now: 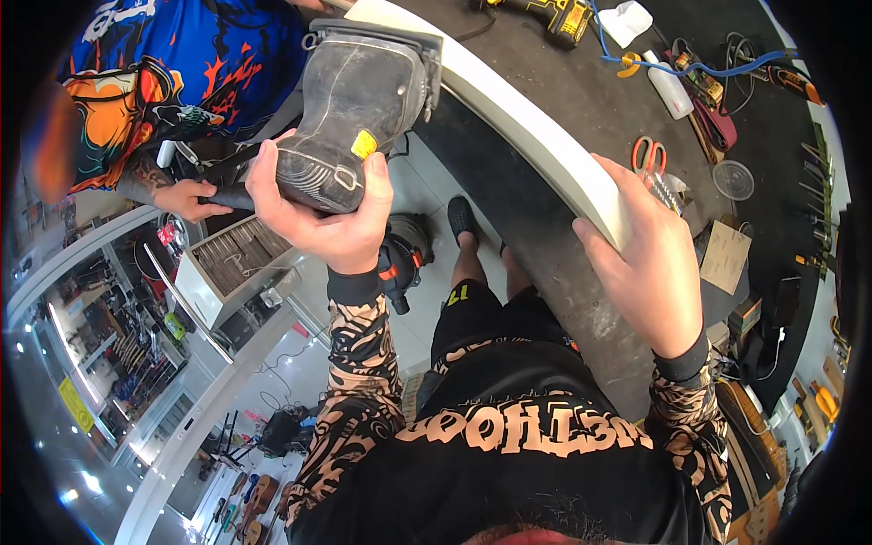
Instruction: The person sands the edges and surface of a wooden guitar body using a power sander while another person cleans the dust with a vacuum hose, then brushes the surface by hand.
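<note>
My left hand (322,213) is wrapped round the rounded rear body of a dusty black electric sander (354,109). Its square pad end points away from me, beside the far part of a long white curved piece (509,109). My right hand (649,254) grips the near end of that piece, thumb on one side and fingers over the other. The piece slants from the top middle down to the right, above the dark workbench. I cannot tell whether the sander's pad touches it.
A co-worker in a bright blue shirt (209,73) stands at the left, one hand (193,200) on a black hose (232,196). On the bench (581,282) lie a yellow drill (554,18), a white bottle (668,86), red-handled scissors (648,154) and a blue cable (708,71).
</note>
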Available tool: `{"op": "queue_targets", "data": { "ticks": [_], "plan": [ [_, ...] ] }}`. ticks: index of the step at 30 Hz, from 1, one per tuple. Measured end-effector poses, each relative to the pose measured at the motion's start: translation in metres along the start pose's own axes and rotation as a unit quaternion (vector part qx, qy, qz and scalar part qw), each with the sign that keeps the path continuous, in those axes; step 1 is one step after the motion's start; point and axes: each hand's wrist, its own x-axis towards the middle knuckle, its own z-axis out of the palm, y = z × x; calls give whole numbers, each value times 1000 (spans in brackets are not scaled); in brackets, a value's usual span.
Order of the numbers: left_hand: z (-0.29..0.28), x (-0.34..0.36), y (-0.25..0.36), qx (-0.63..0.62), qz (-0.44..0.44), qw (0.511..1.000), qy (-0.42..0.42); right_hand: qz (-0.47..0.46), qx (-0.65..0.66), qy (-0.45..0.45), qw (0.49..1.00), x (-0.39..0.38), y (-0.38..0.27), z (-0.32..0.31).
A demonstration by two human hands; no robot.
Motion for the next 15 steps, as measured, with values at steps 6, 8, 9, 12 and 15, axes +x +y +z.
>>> {"op": "queue_targets", "data": {
  "ticks": [6,8,9,12,15],
  "plan": [
    [5,0,-3,29,89,995,-35,0,2,4,1000,4,3,-3],
    [4,2,-4,56,79,995,-24,1,6,5,1000,4,3,-2],
    [4,3,-3,56,79,995,-25,3,8,3,1000,4,1,-1],
    [6,1,2,37,52,998,24,7,14,1,1000,3,-2,0],
    [8,-4,4,47,94,994,-16,24,31,-7,999,4,-2,-3]
  ]
}}
